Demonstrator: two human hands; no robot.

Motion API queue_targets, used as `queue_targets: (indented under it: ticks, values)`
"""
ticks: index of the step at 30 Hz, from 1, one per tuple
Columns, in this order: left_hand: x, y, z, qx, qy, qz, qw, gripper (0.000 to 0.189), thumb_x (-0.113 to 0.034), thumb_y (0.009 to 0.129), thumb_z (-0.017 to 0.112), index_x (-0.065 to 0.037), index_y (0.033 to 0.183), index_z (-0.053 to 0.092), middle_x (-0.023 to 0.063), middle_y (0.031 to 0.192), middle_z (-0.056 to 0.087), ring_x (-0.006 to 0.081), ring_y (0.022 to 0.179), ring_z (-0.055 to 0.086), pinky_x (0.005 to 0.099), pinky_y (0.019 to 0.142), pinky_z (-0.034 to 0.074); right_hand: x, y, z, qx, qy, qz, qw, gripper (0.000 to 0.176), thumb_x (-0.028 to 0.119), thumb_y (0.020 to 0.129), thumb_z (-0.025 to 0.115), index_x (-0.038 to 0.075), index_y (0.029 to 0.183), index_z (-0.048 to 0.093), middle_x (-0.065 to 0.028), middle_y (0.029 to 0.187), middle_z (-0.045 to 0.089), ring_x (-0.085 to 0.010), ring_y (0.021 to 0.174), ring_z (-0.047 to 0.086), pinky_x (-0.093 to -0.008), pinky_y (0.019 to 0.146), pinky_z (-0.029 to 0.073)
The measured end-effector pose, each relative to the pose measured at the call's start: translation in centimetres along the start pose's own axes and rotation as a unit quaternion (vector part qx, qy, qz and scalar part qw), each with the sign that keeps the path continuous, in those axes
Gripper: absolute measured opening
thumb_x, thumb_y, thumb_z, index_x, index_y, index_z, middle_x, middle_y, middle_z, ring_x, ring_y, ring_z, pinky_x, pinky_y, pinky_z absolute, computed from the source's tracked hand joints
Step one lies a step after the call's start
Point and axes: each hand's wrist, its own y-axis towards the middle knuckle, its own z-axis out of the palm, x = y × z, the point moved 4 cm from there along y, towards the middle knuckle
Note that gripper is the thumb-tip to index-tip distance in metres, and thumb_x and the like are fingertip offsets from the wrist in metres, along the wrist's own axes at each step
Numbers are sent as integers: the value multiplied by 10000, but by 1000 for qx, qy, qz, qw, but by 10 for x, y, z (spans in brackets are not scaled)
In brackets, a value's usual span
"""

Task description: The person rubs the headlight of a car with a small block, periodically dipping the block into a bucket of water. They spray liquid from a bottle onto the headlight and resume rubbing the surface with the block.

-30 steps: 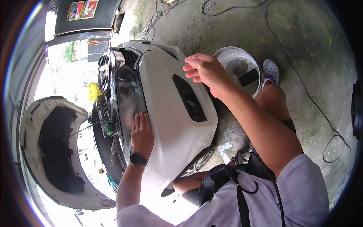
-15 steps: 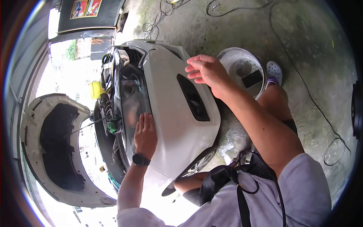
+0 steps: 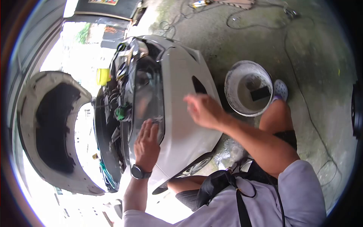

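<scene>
My left hand (image 3: 146, 144), with a dark watch on its wrist, lies with straight fingers on the edge of the car's headlight (image 3: 149, 100). Nothing is in it. My right hand (image 3: 204, 111) hovers in front of the white bumper (image 3: 176, 72), its fingers blurred but apart, holding nothing visible. Behind this hand, a black opening (image 3: 198, 84) in the bumper is partly covered. To the right of the car stands a whitish bucket (image 3: 228, 87) with cloudy liquid and a dark rectangular block (image 3: 260, 93) inside.
The raised hood (image 3: 26, 125) stands at the left beside the exposed engine bay. A yellow container (image 3: 102, 76) and a green cloth-like item (image 3: 121, 112) are near it. A cable (image 3: 298, 77) runs across the concrete floor. A foot in a clog (image 3: 280, 90) is beside the bucket.
My right hand has moved down, from above the bumper's black opening to below it. My left hand stays at the headlight's edge. The whole view has shifted, with the bucket now lower.
</scene>
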Motion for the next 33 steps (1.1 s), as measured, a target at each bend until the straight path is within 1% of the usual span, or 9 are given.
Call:
queue_targets:
  ticks: [11, 14, 16, 17, 19, 21, 24, 27, 33]
  values:
    - [-69, -34, 25, -161, -219, 113, 956, 493, 41, 781, 690, -46, 1266, 676, 179, 1377, 644, 353, 1322, 633, 415, 932, 627, 45, -72, 36, 215, -28, 26, 976, 509, 40, 937, 659, -29, 1437, 587, -277, 1058, 720, -388, 936, 778, -411, 810, 599]
    - [-65, -49, 24, -251, -293, 10, 922, 546, 8, 808, 747, -39, 1340, 633, 197, 1408, 619, 381, 1329, 610, 405, 1013, 585, 43, -87, 50, 184, 54, 40, 981, 422, 38, 1040, 587, -25, 1457, 601, -198, 1414, 654, -281, 1296, 660, -349, 1009, 539]
    - [-62, -64, 39, -304, -468, -132, 819, 599, 21, 867, 790, -19, 1420, 565, 210, 1458, 591, 350, 1367, 586, 387, 1109, 524, 62, -93, 50, 139, 209, 50, 967, 392, 100, 1143, 492, -15, 1511, 564, -100, 1707, 408, -200, 1558, 390, -326, 1211, 374]
    - [-67, -72, 59, -316, -473, -132, 812, 599, 21, 867, 790, -19, 1420, 565, 210, 1458, 591, 350, 1367, 586, 387, 1109, 524, 78, -97, 53, 105, 229, 54, 966, 421, 182, 1128, 519, -12, 1494, 593, -183, 1567, 576, -266, 1522, 466, -362, 1247, 344]
    - [-76, -83, 119, -267, -826, -123, 481, 511, 33, 927, 752, -5, 1402, 568, 189, 1467, 601, 254, 1353, 607, 371, 1066, 550, 81, -111, 64, 108, 314, 94, 939, 425, 204, 1139, 509, -38, 1478, 598, -166, 1534, 609, -238, 1473, 518, -350, 1240, 350]
    - [-77, -97, 132, -232, -852, -129, 451, 434, 48, 959, 719, 9, 1367, 577, 139, 1334, 686, 188, 1210, 682, 353, 996, 585, 73, -131, 78, 115, 255, 71, 958, 398, 201, 1146, 502, -57, 1419, 635, -137, 1488, 642, -205, 1406, 566, -346, 1190, 412]
    - [-63, -117, 78, -251, -642, -183, 701, 369, -1, 978, 683, -25, 1334, 587, 141, 1026, 773, 270, 933, 791, 361, 816, 628, 88, -150, 86, 86, 264, 118, 953, 360, 188, 1089, 607, -41, 1360, 670, -174, 1373, 712, -235, 1315, 656, -363, 1099, 506]
    - [-56, -128, 65, -116, -447, -111, 880, 430, -145, 986, 707, -70, 1384, 563, 205, 947, 768, 362, 867, 776, 450, 745, 615, 107, -151, 73, 148, -98, -4, 984, 343, 171, 1003, 715, -9, 1294, 696, -202, 1216, 766, -280, 1132, 761, -382, 955, 596]
    - [-73, -140, 66, -72, -491, -24, 868, 709, -146, 873, 782, -94, 1497, 451, 239, 925, 749, 466, 884, 726, 554, 749, 569, 124, -149, 54, 225, -124, -6, 966, 237, 125, 944, 769, -10, 1124, 695, -182, 937, 786, -251, 863, 812, -361, 713, 626]
